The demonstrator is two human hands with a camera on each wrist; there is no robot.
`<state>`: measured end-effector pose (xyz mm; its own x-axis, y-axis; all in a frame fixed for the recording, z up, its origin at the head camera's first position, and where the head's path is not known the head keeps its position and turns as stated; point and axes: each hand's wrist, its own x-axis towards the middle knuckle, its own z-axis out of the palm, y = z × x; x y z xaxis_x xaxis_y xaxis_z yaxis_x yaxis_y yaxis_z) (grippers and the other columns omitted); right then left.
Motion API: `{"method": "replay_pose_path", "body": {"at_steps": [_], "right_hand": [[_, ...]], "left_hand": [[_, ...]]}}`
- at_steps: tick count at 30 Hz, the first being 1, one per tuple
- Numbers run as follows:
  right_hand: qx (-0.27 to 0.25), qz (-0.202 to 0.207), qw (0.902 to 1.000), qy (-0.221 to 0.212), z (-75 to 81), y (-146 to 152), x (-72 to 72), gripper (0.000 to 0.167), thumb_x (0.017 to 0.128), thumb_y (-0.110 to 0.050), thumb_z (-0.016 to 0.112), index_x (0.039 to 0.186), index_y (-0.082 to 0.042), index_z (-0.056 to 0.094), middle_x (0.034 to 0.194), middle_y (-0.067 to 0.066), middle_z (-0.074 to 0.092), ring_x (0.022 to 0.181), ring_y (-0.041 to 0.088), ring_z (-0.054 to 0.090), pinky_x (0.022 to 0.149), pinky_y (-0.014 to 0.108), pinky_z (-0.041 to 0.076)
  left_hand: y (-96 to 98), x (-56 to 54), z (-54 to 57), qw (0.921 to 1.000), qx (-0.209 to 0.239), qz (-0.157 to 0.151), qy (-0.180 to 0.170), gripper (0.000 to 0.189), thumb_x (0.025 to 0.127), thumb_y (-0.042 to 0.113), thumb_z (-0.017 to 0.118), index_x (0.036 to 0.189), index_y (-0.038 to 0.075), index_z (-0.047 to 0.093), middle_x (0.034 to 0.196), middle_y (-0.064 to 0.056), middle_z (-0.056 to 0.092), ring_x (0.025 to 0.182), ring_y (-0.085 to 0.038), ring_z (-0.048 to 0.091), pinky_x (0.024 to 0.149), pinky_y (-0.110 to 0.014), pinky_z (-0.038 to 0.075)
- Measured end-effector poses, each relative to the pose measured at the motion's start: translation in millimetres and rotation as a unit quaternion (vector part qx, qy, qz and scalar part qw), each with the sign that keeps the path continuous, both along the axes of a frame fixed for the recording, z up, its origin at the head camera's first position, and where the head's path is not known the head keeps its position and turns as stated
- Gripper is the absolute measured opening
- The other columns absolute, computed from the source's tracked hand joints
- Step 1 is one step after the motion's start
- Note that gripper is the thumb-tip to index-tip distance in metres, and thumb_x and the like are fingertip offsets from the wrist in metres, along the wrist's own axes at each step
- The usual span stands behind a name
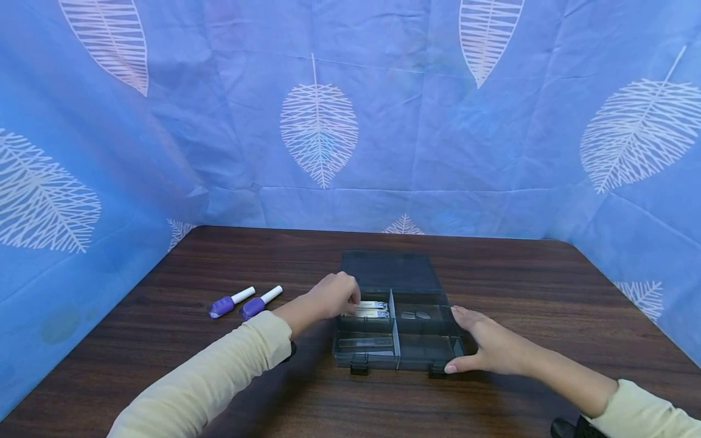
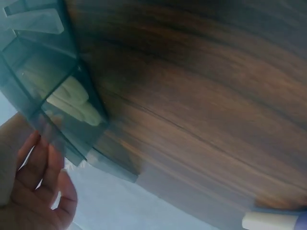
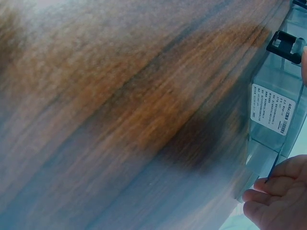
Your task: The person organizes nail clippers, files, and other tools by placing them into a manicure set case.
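Observation:
A dark see-through compartment box (image 1: pixel 398 328) stands on the table with its lid (image 1: pixel 390 271) folded back. In its far left compartment two cream nail clippers (image 1: pixel 372 314) lie side by side, also visible through the plastic as blurred pale nail clippers (image 2: pixel 72 100). My left hand (image 1: pixel 335 295) reaches down into that compartment, fingertips at the clippers' left ends; I cannot tell whether it pinches one. My right hand (image 1: pixel 490 344) holds the box's right side, thumb at the front corner and fingers along the side wall. In the right wrist view its fingers (image 3: pixel 283 189) touch that wall.
Two purple nail polish bottles (image 1: pixel 253 308) with white caps lie left of the box on the dark wooden table (image 1: pixel 296 389). Small clear pieces (image 1: pixel 415 316) sit in the far right compartment. Black latches (image 1: pixel 359 365) line the front. A blue leaf-patterned cloth (image 1: pixel 383 140) hangs behind.

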<state>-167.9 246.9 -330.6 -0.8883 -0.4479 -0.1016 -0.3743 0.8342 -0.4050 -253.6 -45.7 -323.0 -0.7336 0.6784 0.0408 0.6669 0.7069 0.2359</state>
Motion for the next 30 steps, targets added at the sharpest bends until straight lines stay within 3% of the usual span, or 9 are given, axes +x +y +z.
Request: {"method": "replay_pose_path", "body": {"at_steps": [3,9,17,22,30], "right_hand": [[0.000,-0.001,1.0000,-0.001,-0.8,-0.4,0.5,0.108,0.071,-0.059,0.068,0.137,0.016,0.028,0.143,0.035,0.027,0.130,0.052,0.028,0.099,0.063,0.031],[-0.002,-0.002,1.0000,0.003,-1.2,-0.7,0.8,0.108,0.071,-0.060,0.067,0.137,0.016,0.028,0.143,0.035,0.027,0.130,0.053,0.028,0.098,0.063,0.031],[-0.005,-0.004,1.0000,0.008,-1.2,-0.3,1.3,0.107,0.072,-0.059,0.068,0.137,0.016,0.028,0.143,0.035,0.027,0.130,0.053,0.027,0.098,0.064,0.031],[-0.006,-0.004,1.0000,0.003,-0.9,-0.2,1.3,0.107,0.072,-0.059,0.068,0.138,0.016,0.027,0.143,0.035,0.027,0.130,0.053,0.027,0.098,0.064,0.031],[-0.007,-0.002,1.0000,0.001,-0.7,0.5,0.7,0.107,0.072,-0.059,0.068,0.138,0.016,0.027,0.143,0.035,0.026,0.130,0.053,0.027,0.098,0.063,0.031]], "left_hand": [[-6.7,0.3,0.7,0.9985,0.054,0.008,0.006,0.014,0.081,0.014,0.071,0.091,0.005,0.073,0.089,-0.006,0.071,0.078,-0.015,0.065,0.070,-0.028,0.053],[-23.0,7.9,6.0,0.9886,0.137,0.029,0.056,0.023,0.082,0.017,0.069,0.100,0.003,0.070,0.097,-0.009,0.068,0.088,-0.021,0.061,0.075,-0.031,0.049],[-49.7,16.5,8.5,0.9620,0.224,0.081,0.134,0.026,0.079,0.019,0.072,0.100,0.005,0.070,0.098,-0.008,0.068,0.095,-0.024,0.061,0.079,-0.037,0.050],[-68.8,19.2,7.6,0.9530,0.228,0.114,0.164,0.028,0.078,0.021,0.074,0.101,0.005,0.069,0.099,-0.009,0.067,0.093,-0.025,0.061,0.077,-0.039,0.051],[-106.8,27.1,-7.7,0.9462,0.231,0.169,0.152,0.031,0.079,0.019,0.073,0.102,0.000,0.068,0.101,-0.013,0.065,0.091,-0.029,0.064,0.077,-0.041,0.053]]}}
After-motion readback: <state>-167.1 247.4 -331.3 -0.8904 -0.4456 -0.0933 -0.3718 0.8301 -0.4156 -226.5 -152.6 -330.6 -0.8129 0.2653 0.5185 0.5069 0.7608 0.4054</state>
